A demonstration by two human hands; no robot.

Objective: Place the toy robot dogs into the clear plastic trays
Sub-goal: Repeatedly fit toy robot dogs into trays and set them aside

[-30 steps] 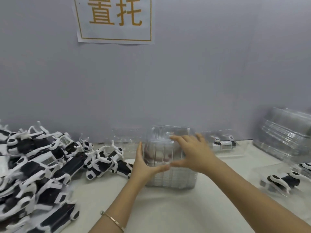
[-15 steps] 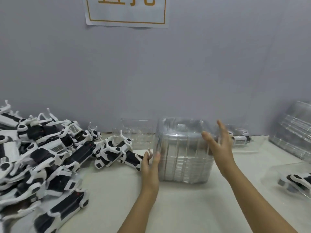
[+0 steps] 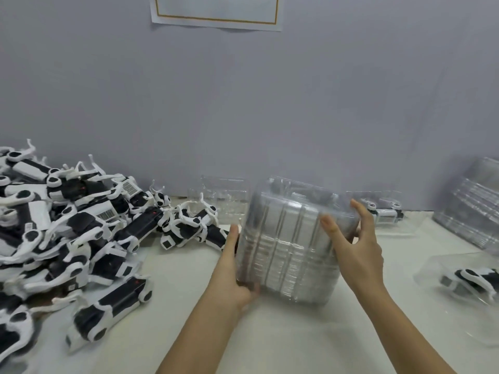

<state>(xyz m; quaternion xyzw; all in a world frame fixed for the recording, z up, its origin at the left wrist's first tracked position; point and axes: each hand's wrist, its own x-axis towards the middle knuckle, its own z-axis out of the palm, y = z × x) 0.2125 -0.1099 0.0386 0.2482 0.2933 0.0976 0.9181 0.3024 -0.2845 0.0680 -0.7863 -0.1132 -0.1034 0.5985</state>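
Stack of clear trays [image 3: 291,247]: we are seeing thin, glossy moulded plastic shells, ribbed and nested into a boxy block. The block is tipping back off the table [image 3: 270,336] at centre, between both hands.

Left hand [image 3: 232,271]: we are watching it grip the stack's lower left corner, with the thumb lying up the side wall and the fingers curling under the front edge.

Right hand [image 3: 356,249]: it is clasping the upper right side. The thumb is pressing the ribbed face and the fingers are wrapping round the far edge.

Toy robot dogs [image 3: 67,233]: they are lying in a tangled heap at the left. We are seeing hard black-and-white bodies, thin curved white legs and barcode stickers. The nearest ones are lying just beside the left hand.

Near tray [image 3: 432,268]: it is sitting at the right edge, a clear, rounded shell holding one dog [image 3: 475,278].

Back tray [image 3: 405,225]: it is resting by the wall [image 3: 243,103] behind the right hand, holding another small dog [image 3: 383,214].

Empty tray [image 3: 221,195]: it is leaning at the wall behind the heap.

Second stack [image 3: 472,206]: more ribbed clear shells are sloping at the far right.

Table: we are noting a matt, off-white surface.

Paper sheet [image 3: 216,12]: it is hanging on the smooth grey wall, white with a gold border.
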